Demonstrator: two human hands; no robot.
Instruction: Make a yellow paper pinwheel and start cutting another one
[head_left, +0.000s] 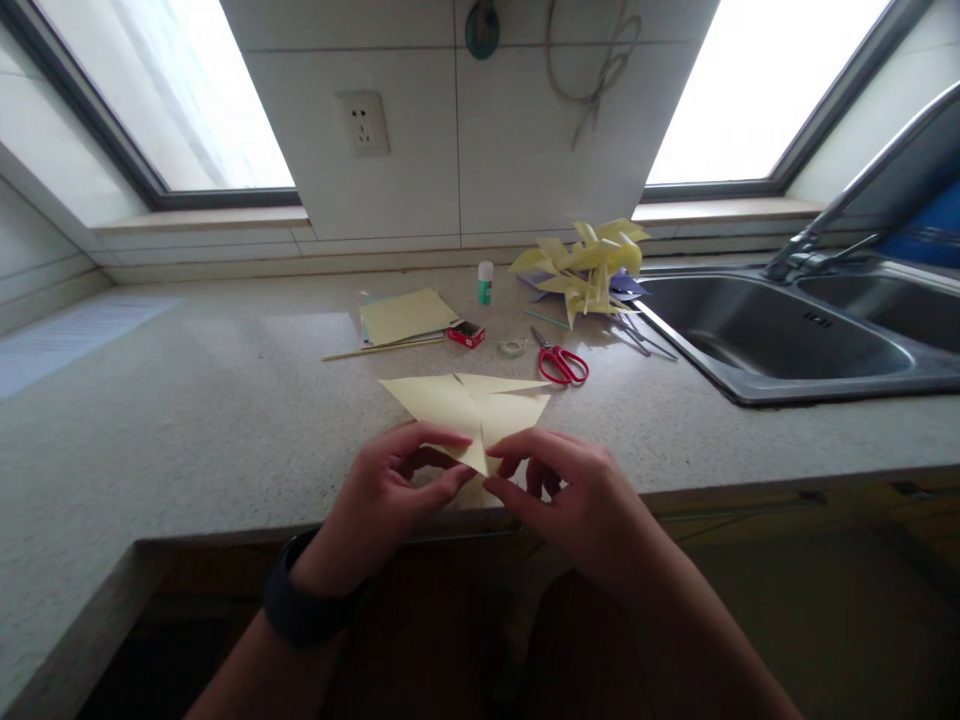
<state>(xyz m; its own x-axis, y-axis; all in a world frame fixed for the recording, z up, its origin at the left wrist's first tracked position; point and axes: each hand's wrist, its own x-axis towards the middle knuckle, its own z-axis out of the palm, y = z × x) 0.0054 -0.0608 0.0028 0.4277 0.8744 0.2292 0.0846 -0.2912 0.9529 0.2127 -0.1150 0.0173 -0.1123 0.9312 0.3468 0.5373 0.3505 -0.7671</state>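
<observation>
A pale yellow paper (pixel 469 405), folded into triangular flaps, lies on the speckled countertop (pixel 225 400) near its front edge. My left hand (pixel 390 495) pinches the paper's near point from the left, thumb and fingers closed on it. From the right, my right hand (pixel 577 495) pinches the same near corner with its fingertips. A dark band sits on my left wrist (pixel 300 600).
Red-handled scissors (pixel 561 362), a tape roll (pixel 513 347), a small red box (pixel 466 333), a glue bottle (pixel 485 282), a stack of yellow sheets (pixel 407 315) with a thin stick, and a pile of folded yellow paper pinwheels (pixel 589 265) lie behind. A steel sink (pixel 780 340) is at right.
</observation>
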